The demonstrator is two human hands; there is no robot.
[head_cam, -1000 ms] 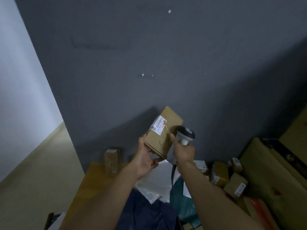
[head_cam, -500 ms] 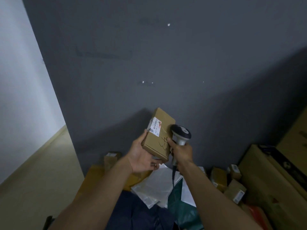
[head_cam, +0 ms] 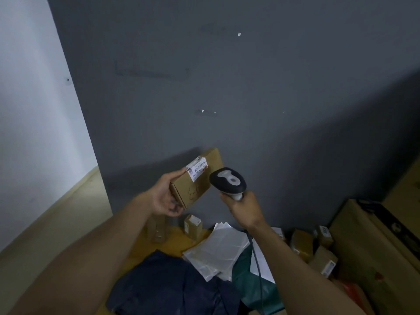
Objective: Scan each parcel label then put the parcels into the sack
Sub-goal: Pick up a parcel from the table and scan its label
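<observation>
1. Grey wall (head_cam: pixel 227 87) fills most of our view, with a white wall (head_cam: pixel 34 110) at the left and pale floor (head_cam: pixel 56 212) below it.
2. Our left hand (head_cam: pixel 162 198) holds the parcel (head_cam: pixel 200 180), a brown cardboard box, up in front of the grey wall. The thumb lies on its upper edge and the fingers curl under its near end. Its white label (head_cam: pixel 197 168) faces us, just beside the thumb tip.
3. Just right of the box, our right hand (head_cam: pixel 244 206) is wrapped round the handle of the scanner (head_cam: pixel 228 181). Its dark head tilts towards the box; we cannot tell whether they touch.
4. Below the hands, a yellowish tabletop (head_cam: pixel 172 244) carries two small boxes (head_cam: pixel 193 226) standing upright near the wall. Our left forearm hides the table's left part.
5. Dark blue fabric (head_cam: pixel 163 285) lies crumpled at the near edge.
6. Right of it, a stack of clear plastic mailers (head_cam: pixel 218 248) overlaps the fabric and a green bag (head_cam: pixel 247 280).
7. The scanner's cable (head_cam: pixel 256 264) hangs down across the mailers and the bag, and our right forearm covers part of the bag.
8. We cannot tell which of these is the sack, nor what it holds.
9. Further right, more labelled boxes (head_cam: pixel 323 261) are heaped against a large carton (head_cam: pixel 375 246), whose inside we cannot see.
</observation>
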